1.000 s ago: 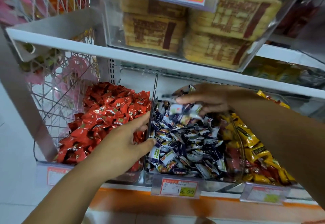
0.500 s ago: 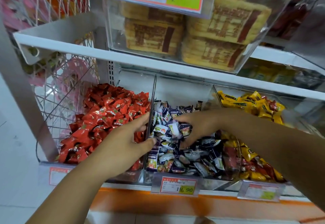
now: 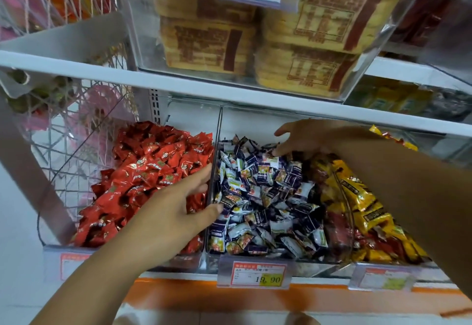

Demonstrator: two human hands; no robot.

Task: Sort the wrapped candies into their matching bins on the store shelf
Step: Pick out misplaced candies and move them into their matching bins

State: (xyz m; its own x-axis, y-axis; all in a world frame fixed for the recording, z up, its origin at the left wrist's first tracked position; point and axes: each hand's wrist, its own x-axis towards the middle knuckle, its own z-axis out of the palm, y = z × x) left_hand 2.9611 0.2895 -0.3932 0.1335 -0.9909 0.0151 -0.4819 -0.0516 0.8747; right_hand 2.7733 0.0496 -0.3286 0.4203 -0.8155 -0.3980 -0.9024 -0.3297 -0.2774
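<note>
Three clear bins sit side by side on the lower shelf. The left one holds red wrapped candies [image 3: 153, 171], the middle one blue-and-white candies [image 3: 268, 209], the right one yellow candies [image 3: 357, 197] with some red ones [image 3: 337, 227] low among them. My left hand [image 3: 173, 212] pinches the clear wall [image 3: 217, 133] between the red and middle bins, fingers on the red side, thumb on the blue side. My right hand [image 3: 306, 138] reaches to the back of the middle bin, fingers spread, fingertips touching the pile. I see nothing held in it.
The upper shelf edge [image 3: 178, 84] hangs close above the bins and carries a clear bin of tan packets [image 3: 255, 43]. A wire mesh basket [image 3: 63, 133] stands to the left. Price labels [image 3: 258, 272] line the front rail.
My right hand dropped from the back of the middle bin onto the pile nearer the front, then moved back again and opened. My left hand stayed on the bin wall.
</note>
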